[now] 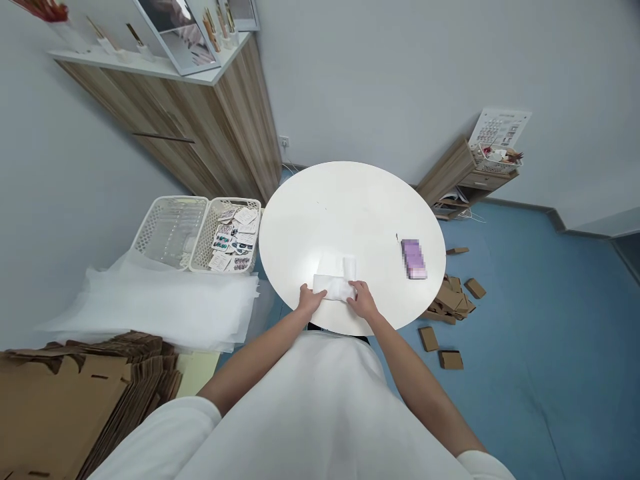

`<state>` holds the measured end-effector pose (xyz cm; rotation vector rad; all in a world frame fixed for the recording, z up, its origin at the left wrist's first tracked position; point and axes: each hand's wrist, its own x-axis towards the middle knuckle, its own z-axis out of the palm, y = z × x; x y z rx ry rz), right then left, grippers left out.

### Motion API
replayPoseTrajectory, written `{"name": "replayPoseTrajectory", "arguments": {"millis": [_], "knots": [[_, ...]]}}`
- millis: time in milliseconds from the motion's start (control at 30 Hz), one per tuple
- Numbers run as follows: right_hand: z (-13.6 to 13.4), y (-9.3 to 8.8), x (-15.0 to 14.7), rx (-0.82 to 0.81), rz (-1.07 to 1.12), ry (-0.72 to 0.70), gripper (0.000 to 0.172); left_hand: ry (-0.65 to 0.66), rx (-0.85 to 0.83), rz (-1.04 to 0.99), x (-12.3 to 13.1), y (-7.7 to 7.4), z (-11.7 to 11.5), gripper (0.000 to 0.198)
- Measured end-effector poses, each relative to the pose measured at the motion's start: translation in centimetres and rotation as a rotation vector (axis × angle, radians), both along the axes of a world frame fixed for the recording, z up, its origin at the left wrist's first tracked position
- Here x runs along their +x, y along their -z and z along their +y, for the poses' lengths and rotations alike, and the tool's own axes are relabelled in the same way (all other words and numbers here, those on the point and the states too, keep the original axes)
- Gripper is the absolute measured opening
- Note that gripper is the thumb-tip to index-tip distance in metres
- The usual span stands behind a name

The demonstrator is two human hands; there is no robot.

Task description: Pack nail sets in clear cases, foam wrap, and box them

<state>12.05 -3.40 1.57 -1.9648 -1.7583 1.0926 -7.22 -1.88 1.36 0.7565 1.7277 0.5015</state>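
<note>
A thin white packing sheet point(333, 287), folded into a flat strip, lies near the front edge of the round white table point(345, 200). A narrow white flap point(349, 267) sticks up from its far right side. My left hand point(311, 298) grips the strip's left end, thumb along the near edge. At the right end, my right hand point(362, 299) has its fingers closed on the strip. Whether anything is wrapped inside is hidden.
A blurred purple object point(413, 259) lies right on the table. At left are a white basket point(255, 230) of small carded items, stacked white sheets point(170, 300) and flattened cardboard point(60, 400). Small brown boxes point(451, 360) lie on the floor at right.
</note>
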Motion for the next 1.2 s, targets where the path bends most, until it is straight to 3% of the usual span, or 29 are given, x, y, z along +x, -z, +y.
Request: {"name": "replayPoseTrajectory", "arguments": {"millis": [67, 133, 200, 300, 533, 733, 900, 1000, 1100, 1200], "knots": [[-0.1, 0.1, 0.0, 0.005, 0.027, 0.006, 0.054, -0.035, -0.001, -0.022, -0.1, -0.1, 0.3, 0.073], [-0.2, 0.2, 0.0, 0.010, 0.049, 0.015, 0.054, -0.017, 0.063, -0.035, -0.1, -0.1, 0.5, 0.051], [-0.2, 0.3, -0.1, 0.018, 0.054, 0.040, 0.053, 0.056, 0.153, -0.056, 0.2, -0.3, 0.7, 0.029], [0.1, 0.5, -0.3, 0.026, 0.033, 0.085, 0.052, 0.206, 0.272, -0.043, 1.3, -0.7, 0.8, 0.016], [0.7, 0.4, -0.3, -0.010, 0.116, 0.129, 0.045, 0.539, 0.390, 0.057, 5.2, -1.0, 0.9, 0.009], [0.8, 0.3, 0.6, -0.180, 0.486, 0.284, 0.038, 0.769, 0.446, 0.183, 6.3, -0.4, 1.0, 0.011], [1.2, 0.9, -0.1, -0.134, 0.311, 0.320, 0.027, 0.976, 0.576, 0.307, 6.4, -0.2, -0.4, 0.020], [1.3, 1.3, -0.4, -0.088, 0.220, 0.283, 0.026, 1.016, 0.681, 0.228, 5.2, -0.3, -1.4, 0.024], [1.3, 1.5, -0.3, -0.059, 0.198, 0.242, 0.024, 0.951, 0.789, 0.107, 3.2, -0.2, -1.4, 0.031], [1.3, 1.7, 0.0, -0.052, 0.189, 0.213, 0.023, 0.875, 0.831, 0.220, 2.2, 0.0, -0.3, 0.029]]}}
